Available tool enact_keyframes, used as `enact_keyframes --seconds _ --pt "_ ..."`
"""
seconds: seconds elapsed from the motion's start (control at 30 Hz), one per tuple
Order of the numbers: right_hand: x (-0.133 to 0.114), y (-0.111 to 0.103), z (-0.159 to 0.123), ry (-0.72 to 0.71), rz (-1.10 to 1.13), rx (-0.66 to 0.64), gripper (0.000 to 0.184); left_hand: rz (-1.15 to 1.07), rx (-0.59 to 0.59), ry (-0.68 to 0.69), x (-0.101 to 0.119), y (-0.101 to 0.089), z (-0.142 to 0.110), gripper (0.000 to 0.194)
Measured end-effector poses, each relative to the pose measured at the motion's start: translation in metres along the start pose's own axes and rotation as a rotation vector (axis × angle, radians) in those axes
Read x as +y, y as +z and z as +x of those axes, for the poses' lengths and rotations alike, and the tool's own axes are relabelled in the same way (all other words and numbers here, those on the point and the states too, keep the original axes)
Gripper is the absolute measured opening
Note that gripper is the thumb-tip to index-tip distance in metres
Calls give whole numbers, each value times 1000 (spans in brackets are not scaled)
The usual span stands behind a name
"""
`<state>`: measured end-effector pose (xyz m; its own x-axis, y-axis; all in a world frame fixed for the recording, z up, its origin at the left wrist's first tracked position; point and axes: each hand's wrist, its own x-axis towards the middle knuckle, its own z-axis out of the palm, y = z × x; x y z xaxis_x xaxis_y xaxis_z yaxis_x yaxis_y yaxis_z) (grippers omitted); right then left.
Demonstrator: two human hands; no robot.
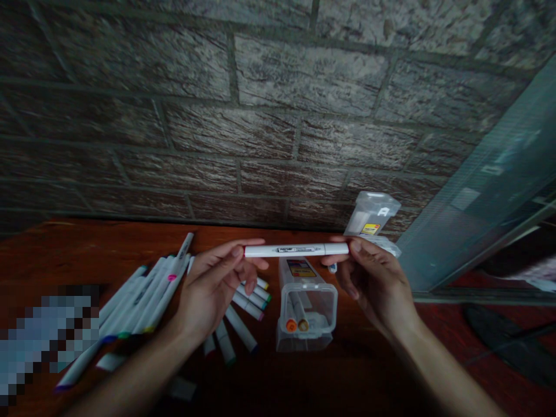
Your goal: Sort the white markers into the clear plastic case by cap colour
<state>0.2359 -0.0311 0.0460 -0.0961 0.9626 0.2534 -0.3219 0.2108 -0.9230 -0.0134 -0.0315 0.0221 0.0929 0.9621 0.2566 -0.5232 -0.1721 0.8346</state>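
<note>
Left hand (pixel 212 284) pinches one end of a white marker (pixel 297 250) between thumb and fingers; right hand (pixel 377 278) grips the other end. White marker is roughly level, raised above the wooden table (pixel 243 385), print facing the camera. Clear case (pixel 284 341) on table, open end toward the person, two orange- and tan-ended markers (pixel 291 325) inside. Loose markers (pixel 150 295) lie to the left. Second clear case (pixel 362 220) near the stone-block wall (pixel 278 69).

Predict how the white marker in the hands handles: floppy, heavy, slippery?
Likely stiff: the white marker spans straight between the left hand and the right hand. Probably light: it looks slim and is held only near its ends. Perhaps somewhat slippery, since its surface looks smooth.
</note>
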Motion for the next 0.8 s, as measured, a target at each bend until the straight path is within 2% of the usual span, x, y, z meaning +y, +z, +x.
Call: enact_keyframes --seconds 0.8 --pt "0 0 1 -2 -7 10 22 -1 20 -9 0 0 0 24"
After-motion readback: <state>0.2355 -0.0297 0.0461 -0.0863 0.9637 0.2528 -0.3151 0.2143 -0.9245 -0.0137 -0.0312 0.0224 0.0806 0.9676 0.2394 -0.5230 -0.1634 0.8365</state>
